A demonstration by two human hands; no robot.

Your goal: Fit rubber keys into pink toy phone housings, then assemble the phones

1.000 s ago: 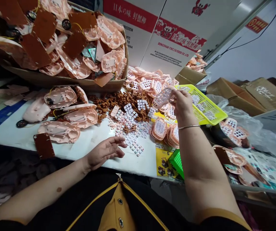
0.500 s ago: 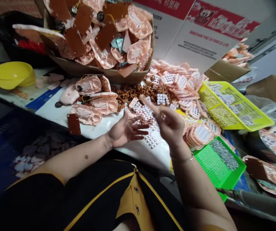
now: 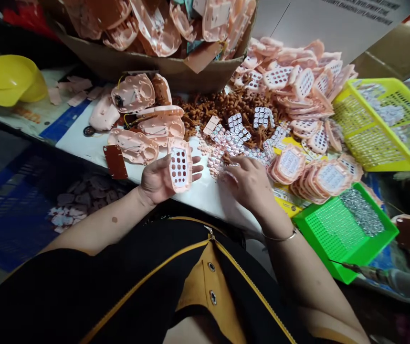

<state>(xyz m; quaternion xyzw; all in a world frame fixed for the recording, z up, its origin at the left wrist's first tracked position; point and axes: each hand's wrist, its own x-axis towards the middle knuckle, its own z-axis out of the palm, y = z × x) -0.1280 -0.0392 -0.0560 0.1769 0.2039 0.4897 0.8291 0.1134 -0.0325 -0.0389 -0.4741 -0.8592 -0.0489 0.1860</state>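
Note:
My left hand [image 3: 154,179] holds a pink plastic keypad cover [image 3: 180,166], its face with rows of holes turned up toward me. The cover rests on the palm, with the thumb at its left side and fingertips showing past its right edge. My right hand [image 3: 251,184] is lowered, palm down, at the near edge of a heap of small pale keypad buttons [image 3: 215,165]. Its fingers bend downward; their tips are blurred and partly hidden, so whether they pinch anything is unclear. Brown plastic pieces [image 3: 208,107] lie heaped behind the buttons.
Pink casing halves [image 3: 133,145] lie left of my hands, below a full carton [image 3: 147,67]. Stacked pink covers [image 3: 292,165] stand at right. Beyond are a yellow basket [image 3: 380,129] and a green tray [image 3: 319,234] with metal screws. A screwdriver-like tool [image 3: 373,272] crosses the tray's corner.
My left hand, empty before, now has the keypad cover in it. My right hand has come down to the button heap. The view has shifted closer to the table.

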